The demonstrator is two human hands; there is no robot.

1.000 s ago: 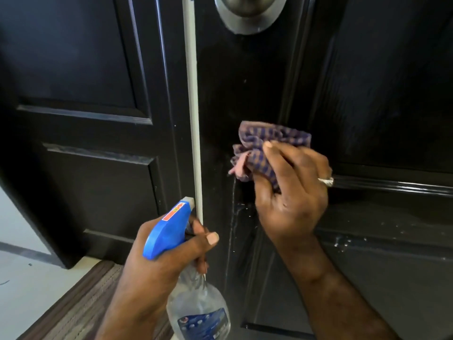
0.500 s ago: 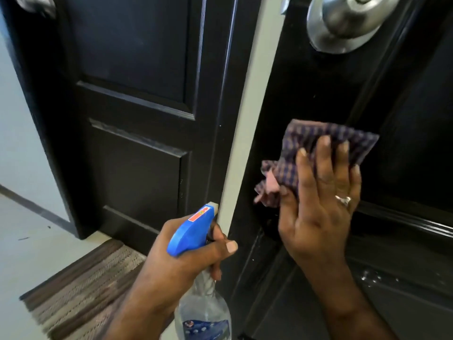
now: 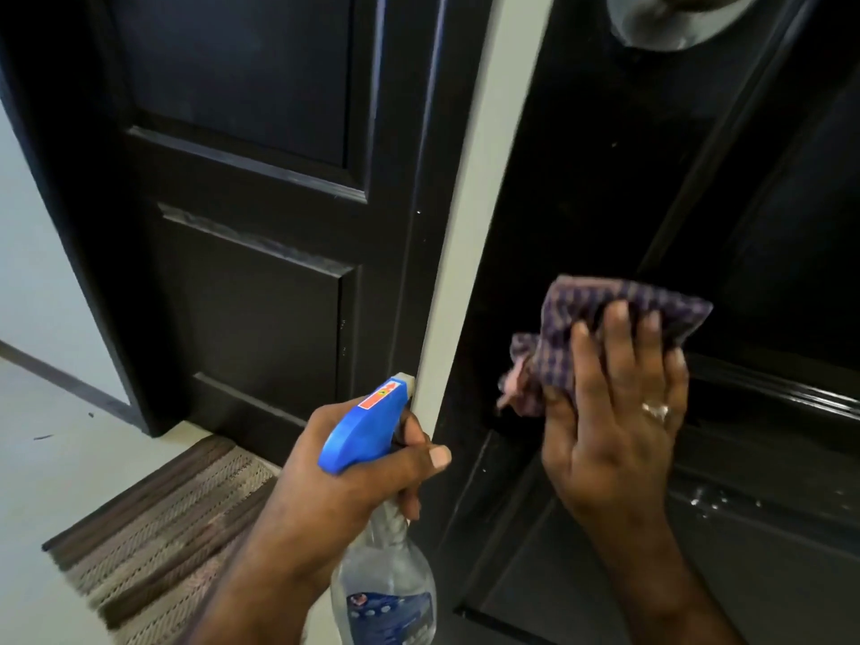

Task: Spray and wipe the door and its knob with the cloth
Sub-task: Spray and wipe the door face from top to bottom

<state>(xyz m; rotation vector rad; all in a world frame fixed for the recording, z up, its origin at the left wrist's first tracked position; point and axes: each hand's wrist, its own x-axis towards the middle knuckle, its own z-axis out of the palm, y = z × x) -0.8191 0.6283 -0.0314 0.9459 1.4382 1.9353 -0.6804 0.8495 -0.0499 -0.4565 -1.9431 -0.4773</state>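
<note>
The right hand (image 3: 614, 412) presses the checked cloth (image 3: 605, 337) flat-fingered against the dark door (image 3: 581, 188), cloth at its 12 o'clock. The left hand (image 3: 353, 486) grips the spray bottle (image 3: 377, 528), nozzle toward 1 o'clock; the knob (image 3: 675, 25) sits above.

Glossy door (image 3: 605, 179), checked woven cloth (image 3: 581, 337)

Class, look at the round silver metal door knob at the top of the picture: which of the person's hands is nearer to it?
Right. The right hand presses the checked purple cloth on the dark door below the silver knob; the left hand grips the blue-topped spray bottle, lower left.
</note>
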